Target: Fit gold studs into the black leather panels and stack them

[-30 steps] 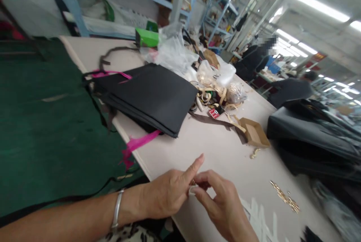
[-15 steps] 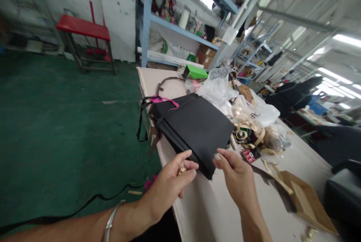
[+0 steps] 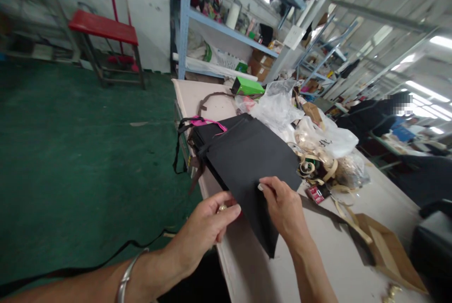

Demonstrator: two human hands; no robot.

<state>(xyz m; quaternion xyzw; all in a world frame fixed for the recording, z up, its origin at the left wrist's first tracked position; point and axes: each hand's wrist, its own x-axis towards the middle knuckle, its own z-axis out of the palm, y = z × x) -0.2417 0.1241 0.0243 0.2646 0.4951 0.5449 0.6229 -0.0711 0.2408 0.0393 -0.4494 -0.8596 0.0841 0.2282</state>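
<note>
A black flat sheet (image 3: 247, 162) lies slanted on top of a stack of black pieces (image 3: 221, 126), its near corner hanging out over the table and bending. My left hand (image 3: 212, 218), with a ring on a finger and a bracelet on the wrist, grips the sheet's left edge between thumb and fingers; the fingertips are partly hidden by it. My right hand (image 3: 284, 206) is closed on the sheet near its near right side, thumb and fingers pinched. A pink strap (image 3: 212, 123) and black straps (image 3: 179, 145) lie at the stack's far left end.
On the pale table (image 3: 303, 265) are clear plastic bags (image 3: 278, 105), a green box (image 3: 247, 85), beige strips (image 3: 330, 169), a red-and-white card (image 3: 318, 193) and an open brown box (image 3: 390, 251). Blue shelving (image 3: 184, 25) stands behind. A red-topped stool (image 3: 102, 27) stands on the green floor.
The top black sheet has slid toward me off the stack, its near corner now lower. My hands, apart from each other beside the corner before, are now closed on the sheet.
</note>
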